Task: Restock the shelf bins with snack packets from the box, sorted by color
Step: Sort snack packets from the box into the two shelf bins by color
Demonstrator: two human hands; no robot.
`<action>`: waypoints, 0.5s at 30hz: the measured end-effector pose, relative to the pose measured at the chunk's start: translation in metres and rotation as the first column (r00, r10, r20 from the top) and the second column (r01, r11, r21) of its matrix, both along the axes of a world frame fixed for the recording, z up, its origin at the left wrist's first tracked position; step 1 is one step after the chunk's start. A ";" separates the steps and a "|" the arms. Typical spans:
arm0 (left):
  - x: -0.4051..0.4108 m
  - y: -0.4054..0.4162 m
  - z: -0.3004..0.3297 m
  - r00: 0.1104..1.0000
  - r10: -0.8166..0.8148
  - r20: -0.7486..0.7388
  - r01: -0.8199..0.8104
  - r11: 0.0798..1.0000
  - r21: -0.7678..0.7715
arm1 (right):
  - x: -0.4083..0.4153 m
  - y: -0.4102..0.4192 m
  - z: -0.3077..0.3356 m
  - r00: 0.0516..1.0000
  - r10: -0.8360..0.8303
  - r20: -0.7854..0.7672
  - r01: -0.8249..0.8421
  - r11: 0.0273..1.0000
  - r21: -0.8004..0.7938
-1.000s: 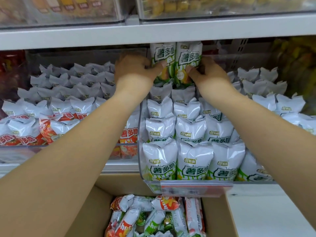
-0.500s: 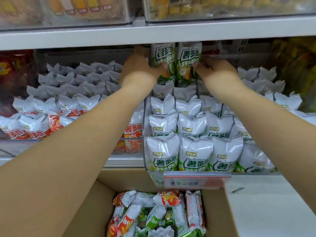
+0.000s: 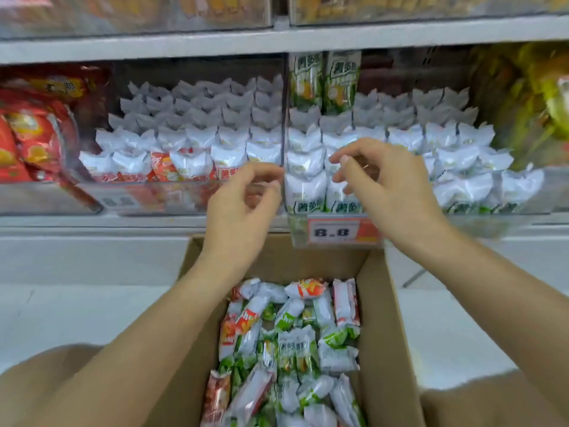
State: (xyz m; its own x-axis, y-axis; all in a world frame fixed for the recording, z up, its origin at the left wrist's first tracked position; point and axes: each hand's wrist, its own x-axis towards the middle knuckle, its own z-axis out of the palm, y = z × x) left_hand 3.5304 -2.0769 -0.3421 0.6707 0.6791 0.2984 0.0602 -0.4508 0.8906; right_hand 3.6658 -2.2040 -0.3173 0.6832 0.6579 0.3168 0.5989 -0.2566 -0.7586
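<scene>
Two green snack packets (image 3: 324,81) stand upright at the back of the green bin (image 3: 415,221), on top of its rows of green-and-white packets. My left hand (image 3: 243,208) and my right hand (image 3: 378,180) hover in front of the bins with fingers loosely curled, holding nothing. Left of the green bin sits the red bin (image 3: 92,197) with rows of red-and-white packets. Below my hands an open cardboard box (image 3: 388,303) holds several mixed red and green packets (image 3: 295,343).
A price tag reading 8.8 (image 3: 334,232) hangs on the green bin's front. Large red bags (image 3: 34,131) fill the far left of the shelf and yellow-green bags (image 3: 535,100) the far right. Another shelf (image 3: 277,38) with clear bins runs overhead.
Both hands have let go of the two green packets at the back of the bin and drawn back and down towards the box. The packets stay standing.
</scene>
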 end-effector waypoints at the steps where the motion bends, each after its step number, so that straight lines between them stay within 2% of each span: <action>1: -0.020 -0.012 -0.013 1.000 -0.011 -0.026 0.011 1.000 -0.001 | -0.016 -0.006 -0.009 0.999 0.039 -0.005 -0.039 0.999 -0.035; 2: -0.038 -0.021 -0.027 0.996 -0.028 -0.085 0.028 1.000 -0.002 | -0.031 -0.012 -0.020 0.996 0.086 0.011 -0.084 0.989 -0.125; 3: -0.053 -0.027 -0.047 0.983 -0.046 -0.176 0.044 0.999 -0.013 | -0.044 -0.016 -0.034 0.986 0.158 0.059 -0.135 0.949 -0.285; 5: -0.074 -0.027 -0.087 0.901 -0.090 -0.425 0.070 0.996 -0.064 | -0.062 -0.022 -0.069 0.926 0.355 0.130 -0.192 0.737 -0.648; 7: -0.086 -0.018 -0.125 0.710 -0.144 -0.690 0.092 0.989 -0.112 | -0.072 -0.025 -0.108 0.878 0.478 0.023 -0.239 0.479 -0.845; 9: -0.095 -0.009 -0.160 0.486 -0.228 -0.844 0.128 0.973 -0.190 | -0.072 -0.029 -0.152 0.887 0.435 -0.158 -0.289 0.256 -0.922; 10: -0.100 -0.006 -0.176 0.394 -0.274 -0.878 0.135 0.961 -0.240 | -0.069 -0.031 -0.175 0.900 0.374 -0.223 -0.307 0.184 -0.934; 12: -0.111 -0.005 -0.205 0.277 -0.328 -0.903 0.102 0.945 -0.312 | -0.065 -0.037 -0.217 0.921 0.222 -0.319 -0.356 0.153 -0.922; 15: -0.128 -0.008 -0.248 0.174 -0.335 -0.926 0.020 0.941 -0.336 | -0.076 -0.053 -0.265 0.877 -0.037 -0.479 -0.459 0.230 -0.858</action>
State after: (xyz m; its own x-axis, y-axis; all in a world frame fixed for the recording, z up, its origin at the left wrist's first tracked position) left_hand 3.4022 -2.0844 -0.5901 0.4243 0.4269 -0.7986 0.8783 -0.4087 0.2481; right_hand 3.5894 -2.2566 -0.5826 0.3421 0.4340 -0.8334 0.5350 -0.8191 -0.2069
